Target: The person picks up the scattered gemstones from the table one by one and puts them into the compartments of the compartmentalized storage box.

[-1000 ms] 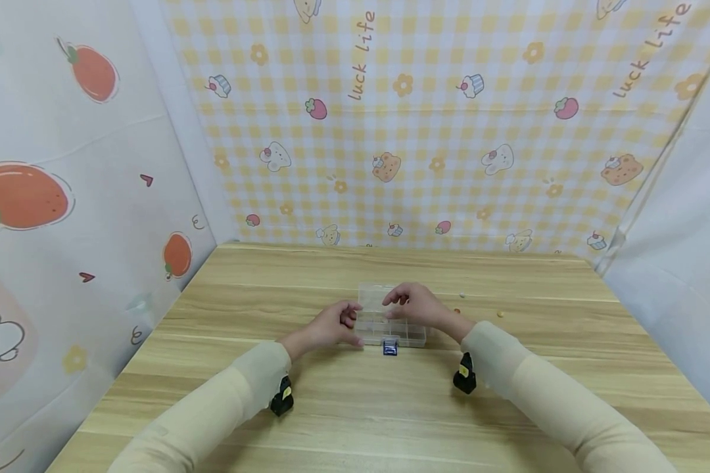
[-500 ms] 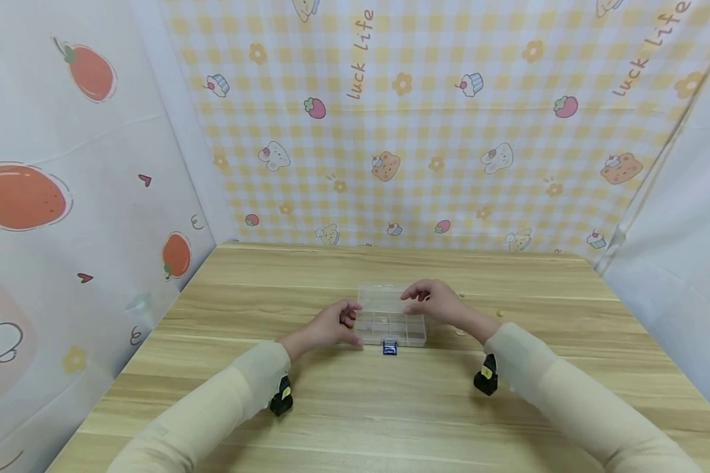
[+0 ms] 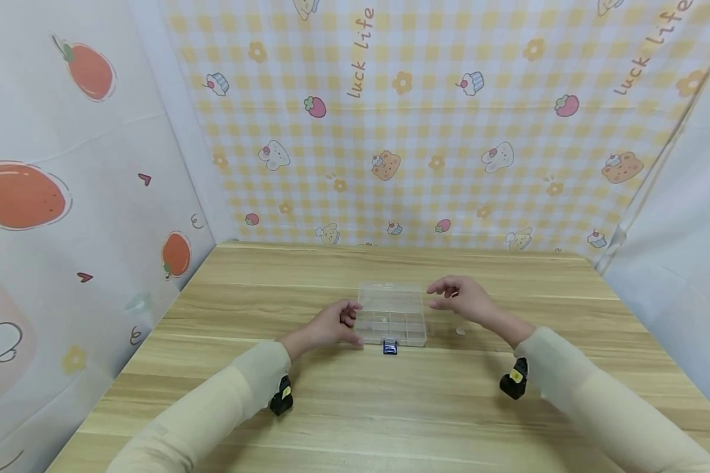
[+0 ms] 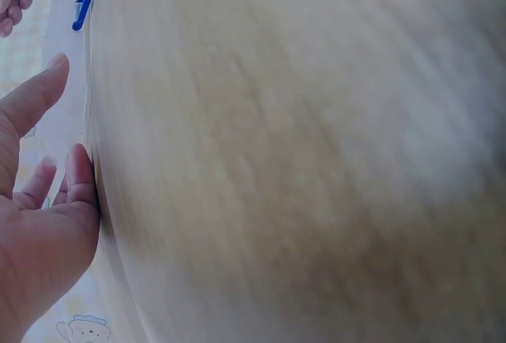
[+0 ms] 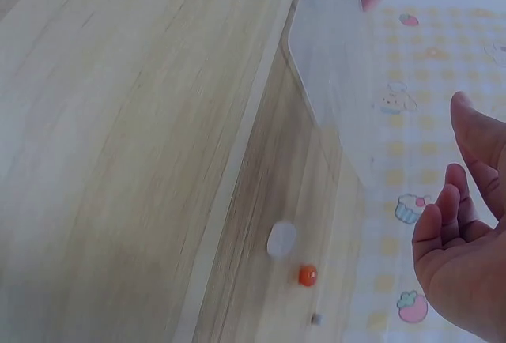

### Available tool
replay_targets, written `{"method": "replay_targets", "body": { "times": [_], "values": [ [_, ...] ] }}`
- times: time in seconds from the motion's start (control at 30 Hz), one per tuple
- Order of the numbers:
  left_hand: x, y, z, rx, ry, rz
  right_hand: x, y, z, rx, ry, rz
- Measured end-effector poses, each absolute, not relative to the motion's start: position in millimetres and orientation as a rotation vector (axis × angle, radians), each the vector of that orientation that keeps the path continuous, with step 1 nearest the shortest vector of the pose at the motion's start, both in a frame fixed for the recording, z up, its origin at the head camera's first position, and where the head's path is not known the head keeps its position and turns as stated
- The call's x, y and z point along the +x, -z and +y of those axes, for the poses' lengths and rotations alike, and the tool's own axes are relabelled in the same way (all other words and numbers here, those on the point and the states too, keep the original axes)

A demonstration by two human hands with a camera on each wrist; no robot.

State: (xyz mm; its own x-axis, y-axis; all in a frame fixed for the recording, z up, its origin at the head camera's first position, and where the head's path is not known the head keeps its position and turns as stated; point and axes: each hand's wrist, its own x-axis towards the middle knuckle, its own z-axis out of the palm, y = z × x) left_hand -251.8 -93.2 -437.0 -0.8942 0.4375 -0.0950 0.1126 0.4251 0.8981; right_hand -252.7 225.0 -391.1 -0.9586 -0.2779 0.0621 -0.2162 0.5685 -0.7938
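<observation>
A clear plastic compartment box [image 3: 415,335] with a blue latch [image 3: 390,348] lies with its lid [image 3: 390,297] raised at the back. One compartment holds a small pale piece [image 3: 384,319]. My left hand [image 3: 333,323] rests at the box's left end, thumb by the front corner, fingers loosely bent along the side. To the right of the box, my right hand [image 3: 466,301] hovers with thumb and fingers apart and nothing between them. Below it in the right wrist view lie a whitish disc [image 5: 281,239], an orange bead [image 5: 307,275] and a tiny grey piece [image 5: 316,319].
The box stands on a wood-grain table [image 3: 331,420]. Behind the table hangs a yellow checked cloth [image 3: 343,131], with a printed white cloth [image 3: 112,197] along the left side and a plain white one [image 3: 686,217] at the right.
My right hand has moved from over the box to the right, past its edge, uncovering the compartments and lid. The left hand has stayed in place.
</observation>
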Motion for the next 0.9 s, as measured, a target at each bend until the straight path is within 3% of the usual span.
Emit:
{"method": "replay_targets", "body": {
  "times": [0.9],
  "values": [
    [-253,438,-94,0.478,-1.456,2.367,-205,392,306,-0.29,1.376,2.767]
  ]
}}
